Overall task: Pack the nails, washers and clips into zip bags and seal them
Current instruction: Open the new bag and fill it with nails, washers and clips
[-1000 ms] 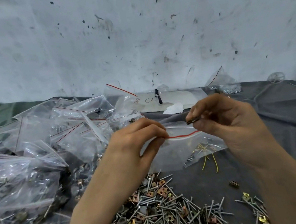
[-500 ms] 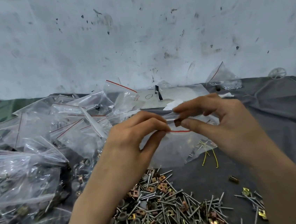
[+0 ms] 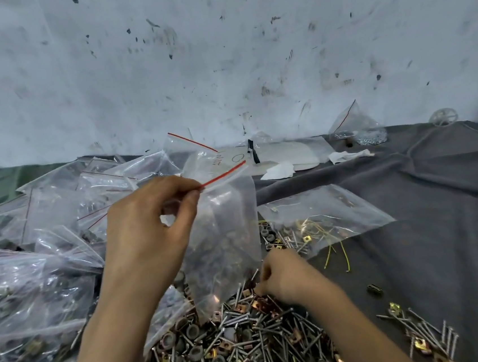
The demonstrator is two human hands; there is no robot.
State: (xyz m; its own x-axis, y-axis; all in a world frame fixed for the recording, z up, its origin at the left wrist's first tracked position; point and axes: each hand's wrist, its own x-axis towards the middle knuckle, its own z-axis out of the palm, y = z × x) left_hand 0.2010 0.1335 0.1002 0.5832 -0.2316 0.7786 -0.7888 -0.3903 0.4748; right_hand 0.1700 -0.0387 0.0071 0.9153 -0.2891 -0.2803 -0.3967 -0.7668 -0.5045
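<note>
While a zip bag (image 3: 225,226) is pinched at its red strip by the left hand (image 3: 146,234), the right hand (image 3: 283,279) is curled into the nail, washer and clip heap (image 3: 234,343) below, grasp unclear; a pickup is judged under way, bagging next.

Left hand (image 3: 148,228) high (pinch), right (image 3: 286,282) low

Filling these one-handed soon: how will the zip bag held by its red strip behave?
Probably floppy: the zip bag hangs limp from the left hand, pinched at one corner. Likely very light, since a fingertip pinch carries it. Its mouth may sag shut, the far corner being free.
</note>
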